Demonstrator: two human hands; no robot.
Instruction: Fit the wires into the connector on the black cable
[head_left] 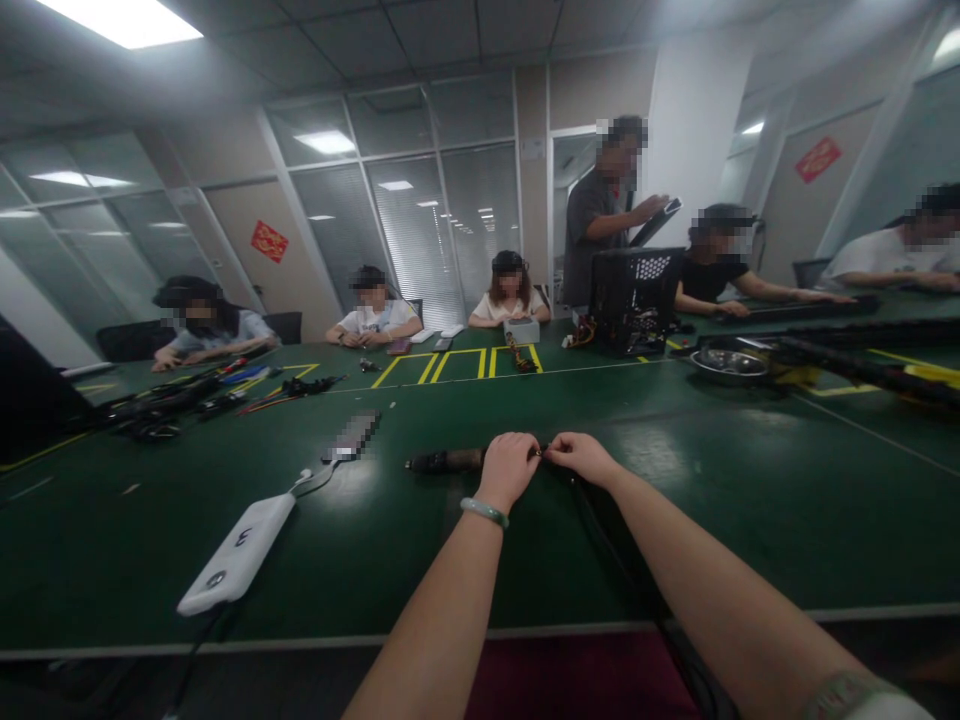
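My left hand, with a bangle at the wrist, is closed over the right end of a dark, cylindrical power screwdriver lying on the green table. The tool's narrow tip points left. My right hand almost meets the left one, its thumb and fingers pinched together. Between the fingertips is a small dark part with a brassy glint, too small to name. A black cable runs from below my right hand toward the table's front edge.
A white power bank is wired to a phone on the left. Cable bundles lie beyond. A black computer case, power supply and metal bowl stand farther back. Several people are around the table.
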